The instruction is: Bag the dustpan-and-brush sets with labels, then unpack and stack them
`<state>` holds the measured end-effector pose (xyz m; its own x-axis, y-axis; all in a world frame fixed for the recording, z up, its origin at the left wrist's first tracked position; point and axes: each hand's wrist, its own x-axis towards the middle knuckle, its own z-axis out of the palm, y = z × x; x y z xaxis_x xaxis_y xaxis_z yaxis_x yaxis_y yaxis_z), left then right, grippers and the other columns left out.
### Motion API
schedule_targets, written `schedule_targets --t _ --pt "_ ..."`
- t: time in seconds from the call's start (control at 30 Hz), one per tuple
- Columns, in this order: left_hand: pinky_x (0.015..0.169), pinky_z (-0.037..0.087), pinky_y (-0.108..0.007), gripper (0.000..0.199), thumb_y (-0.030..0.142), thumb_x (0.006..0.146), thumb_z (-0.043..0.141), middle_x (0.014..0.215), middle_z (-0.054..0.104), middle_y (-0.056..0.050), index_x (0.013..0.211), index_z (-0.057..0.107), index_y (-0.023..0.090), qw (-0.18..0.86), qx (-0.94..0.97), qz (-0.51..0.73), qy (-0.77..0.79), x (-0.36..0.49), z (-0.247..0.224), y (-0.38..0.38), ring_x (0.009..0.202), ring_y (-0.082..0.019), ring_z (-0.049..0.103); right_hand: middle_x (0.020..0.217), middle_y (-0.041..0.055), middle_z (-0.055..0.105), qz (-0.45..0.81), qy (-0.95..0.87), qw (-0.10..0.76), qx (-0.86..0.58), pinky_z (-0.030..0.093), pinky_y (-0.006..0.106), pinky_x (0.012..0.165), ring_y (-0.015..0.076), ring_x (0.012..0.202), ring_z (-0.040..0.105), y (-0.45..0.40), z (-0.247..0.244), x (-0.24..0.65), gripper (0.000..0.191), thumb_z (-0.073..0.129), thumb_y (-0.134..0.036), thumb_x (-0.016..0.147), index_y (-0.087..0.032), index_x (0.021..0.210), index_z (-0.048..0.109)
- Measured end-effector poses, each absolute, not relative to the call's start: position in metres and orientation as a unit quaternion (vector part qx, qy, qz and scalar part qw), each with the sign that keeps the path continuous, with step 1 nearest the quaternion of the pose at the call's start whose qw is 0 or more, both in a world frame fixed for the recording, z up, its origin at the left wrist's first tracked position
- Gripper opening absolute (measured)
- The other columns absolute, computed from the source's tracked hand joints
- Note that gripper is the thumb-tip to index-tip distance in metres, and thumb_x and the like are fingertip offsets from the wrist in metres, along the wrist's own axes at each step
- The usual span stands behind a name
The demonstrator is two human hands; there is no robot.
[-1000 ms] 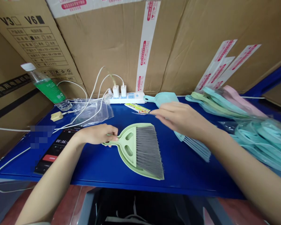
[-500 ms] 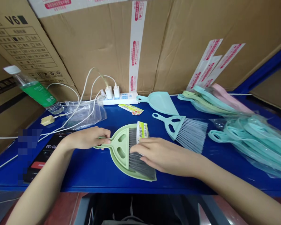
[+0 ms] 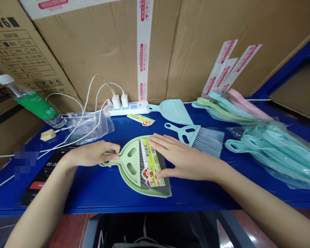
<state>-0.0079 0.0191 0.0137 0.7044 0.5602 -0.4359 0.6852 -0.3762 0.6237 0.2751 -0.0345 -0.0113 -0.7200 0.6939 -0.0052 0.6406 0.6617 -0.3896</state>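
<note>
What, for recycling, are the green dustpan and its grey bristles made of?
The green dustpan looks like smooth moulded plastic, given its even colour and clean cut-outs. The grey bristles look like uniform synthetic fibre; the exact polymer cannot be told.

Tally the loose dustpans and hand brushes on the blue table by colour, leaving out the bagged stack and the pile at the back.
Green dustpan: 1
Green hand brush: 1
Mint dustpan: 1
Mint hand brush: 1
Total: 4
</note>
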Motion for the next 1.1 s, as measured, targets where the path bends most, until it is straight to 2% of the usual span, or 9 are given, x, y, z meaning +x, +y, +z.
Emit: schedule_targets --t 0.1,0.2,0.3,0.5,0.7,0.9,1.1 --pt "0.053 0.033 -0.019 0.040 0.052 0.090 0.046 0.064 0.042 0.004 0.069 0.044 0.019 0.411 0.826 -0.078 0.379 -0.007 0.014 0.018 0.058 -0.010 0.040 0.159 0.0214 0.006 0.205 -0.904 0.014 -0.374 0.010 0.056 0.119 0.0343 0.147 -0.002 -0.031 -0.021 0.276 0.099 0.054 -0.065 0.088 -0.005 0.155 0.015" --pt "0.052 0.032 -0.019 0.038 0.051 0.091 0.045 0.064 0.043 0.004 0.069 0.044 0.019 0.404 0.827 -0.081 0.384 -0.007 0.014 0.018 0.058 -0.010 0.040 0.159 0.0199 0.001 0.225 -0.901 -0.004 -0.370 0.008 0.056 0.119 0.0320 0.146 -0.007 -0.032 -0.026 0.274 0.099 0.047 -0.069 0.089 -0.006 0.156 0.010" --pt "0.053 0.033 -0.019 0.037 0.050 0.091 0.045 0.064 0.043 0.004 0.070 0.044 0.019 0.401 0.827 -0.081 0.385 -0.007 0.014 0.017 0.059 -0.010 0.040 0.160 0.0188 0.000 0.238 -0.895 -0.011 -0.377 0.009 0.057 0.118 0.0322 0.146 -0.009 -0.034 -0.028 0.273 0.100 0.043 -0.073 0.088 -0.007 0.156 0.008" --pt "0.053 0.032 -0.020 0.038 0.050 0.091 0.045 0.063 0.043 0.004 0.070 0.045 0.019 0.392 0.831 -0.086 0.384 -0.007 0.013 0.017 0.059 -0.010 0.040 0.159 0.0218 0.002 0.239 -0.897 0.003 -0.373 0.013 0.059 0.117 0.0358 0.146 -0.006 -0.036 -0.030 0.274 0.102 0.047 -0.072 0.087 -0.006 0.156 0.011" --pt "0.054 0.034 -0.020 0.037 0.050 0.090 0.044 0.064 0.044 0.004 0.069 0.044 0.019 0.393 0.830 -0.088 0.387 -0.006 0.014 0.017 0.058 -0.010 0.041 0.159 0.0218 -0.003 0.220 -0.895 -0.034 -0.387 0.011 0.059 0.117 0.0345 0.145 -0.008 -0.037 -0.029 0.273 0.104 0.048 -0.071 0.086 -0.003 0.155 0.009" --pt "0.053 0.034 -0.020 0.038 0.051 0.090 0.044 0.063 0.044 0.004 0.069 0.044 0.019 0.387 0.833 -0.093 0.385 -0.006 0.013 0.017 0.058 -0.011 0.041 0.158 0.0230 0.001 0.202 -0.893 -0.011 -0.403 0.017 0.058 0.117 0.0353 0.146 -0.002 -0.041 -0.028 0.274 0.101 0.048 -0.069 0.087 -0.002 0.154 0.014" --pt "0.053 0.034 -0.019 0.038 0.052 0.091 0.043 0.063 0.044 0.004 0.070 0.045 0.019 0.387 0.832 -0.094 0.387 -0.006 0.013 0.017 0.058 -0.010 0.041 0.157 0.0219 -0.001 0.201 -0.891 -0.002 -0.406 0.016 0.060 0.116 0.0362 0.145 0.000 -0.043 -0.022 0.272 0.099 0.042 -0.070 0.089 -0.001 0.154 0.014"
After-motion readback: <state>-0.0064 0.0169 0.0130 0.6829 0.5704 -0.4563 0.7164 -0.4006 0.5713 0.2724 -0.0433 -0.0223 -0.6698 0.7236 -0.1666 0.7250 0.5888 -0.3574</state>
